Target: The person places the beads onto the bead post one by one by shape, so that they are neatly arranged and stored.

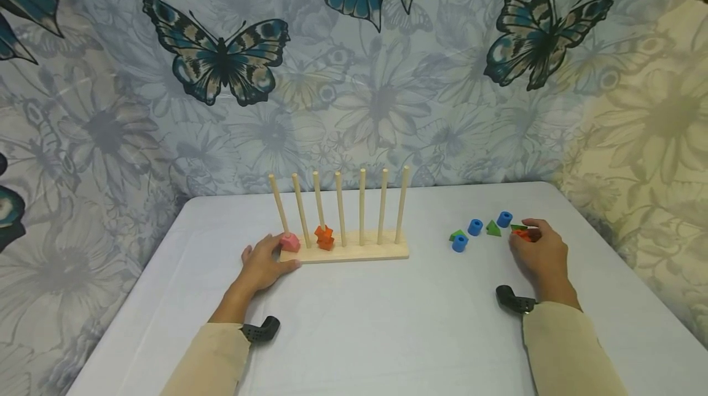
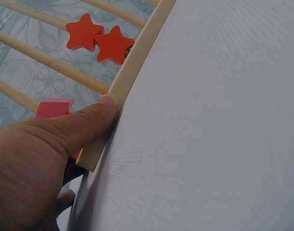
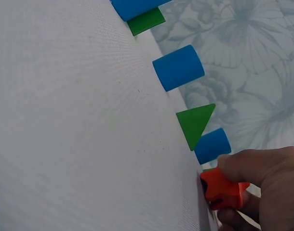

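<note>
Well, left hand (image 1: 268, 265): gripped peg rack (image 1: 354, 252).
Right hand (image 1: 542, 256): pinched orange star (image 3: 224, 188).
Green block (image 1: 519, 227) beside that hand: probably favoured straight lifting.

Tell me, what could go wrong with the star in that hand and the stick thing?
The right hand pinches an orange star close to a blue cylinder, so it might knock that over. The star could slip if the pinch is loose. The left hand grips one end of the wooden rack, so a tug might shift it.

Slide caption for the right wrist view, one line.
A right hand pinches an orange block near blue cylinders and green blocks.
</note>
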`<control>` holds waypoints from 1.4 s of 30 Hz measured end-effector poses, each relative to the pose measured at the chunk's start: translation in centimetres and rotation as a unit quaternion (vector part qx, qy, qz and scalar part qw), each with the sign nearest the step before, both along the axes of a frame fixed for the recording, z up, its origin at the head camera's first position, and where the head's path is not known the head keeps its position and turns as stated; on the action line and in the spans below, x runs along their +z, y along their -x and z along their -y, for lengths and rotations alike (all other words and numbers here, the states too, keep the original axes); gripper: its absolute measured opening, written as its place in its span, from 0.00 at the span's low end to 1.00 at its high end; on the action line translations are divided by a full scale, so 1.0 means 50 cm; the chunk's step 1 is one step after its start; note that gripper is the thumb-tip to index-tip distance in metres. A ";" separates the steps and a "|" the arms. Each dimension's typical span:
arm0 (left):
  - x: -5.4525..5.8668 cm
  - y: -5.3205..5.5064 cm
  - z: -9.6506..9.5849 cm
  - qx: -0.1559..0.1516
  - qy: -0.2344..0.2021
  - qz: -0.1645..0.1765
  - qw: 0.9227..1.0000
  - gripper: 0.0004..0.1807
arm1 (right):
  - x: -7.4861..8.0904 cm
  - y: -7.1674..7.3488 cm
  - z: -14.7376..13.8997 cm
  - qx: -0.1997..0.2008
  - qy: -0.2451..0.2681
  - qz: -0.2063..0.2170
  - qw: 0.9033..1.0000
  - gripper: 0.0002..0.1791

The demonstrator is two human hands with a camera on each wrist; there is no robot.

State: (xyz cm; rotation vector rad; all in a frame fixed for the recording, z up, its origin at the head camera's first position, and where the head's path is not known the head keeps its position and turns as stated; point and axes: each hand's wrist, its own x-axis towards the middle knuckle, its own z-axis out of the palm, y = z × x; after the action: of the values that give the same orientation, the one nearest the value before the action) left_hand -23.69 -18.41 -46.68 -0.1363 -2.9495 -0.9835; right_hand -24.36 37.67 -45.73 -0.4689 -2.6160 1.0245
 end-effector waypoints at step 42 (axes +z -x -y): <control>-0.005 0.001 0.005 -0.003 -0.013 -0.013 1.000 0.39 | 0.173 -0.038 0.123 0.149 0.208 -0.202 0.946 0.17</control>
State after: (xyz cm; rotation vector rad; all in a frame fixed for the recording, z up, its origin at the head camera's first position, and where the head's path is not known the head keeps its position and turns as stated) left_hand -23.72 -18.67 -46.92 -0.1562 -2.9139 -1.0140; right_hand -22.47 31.54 -37.07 0.0621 -2.1402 1.5909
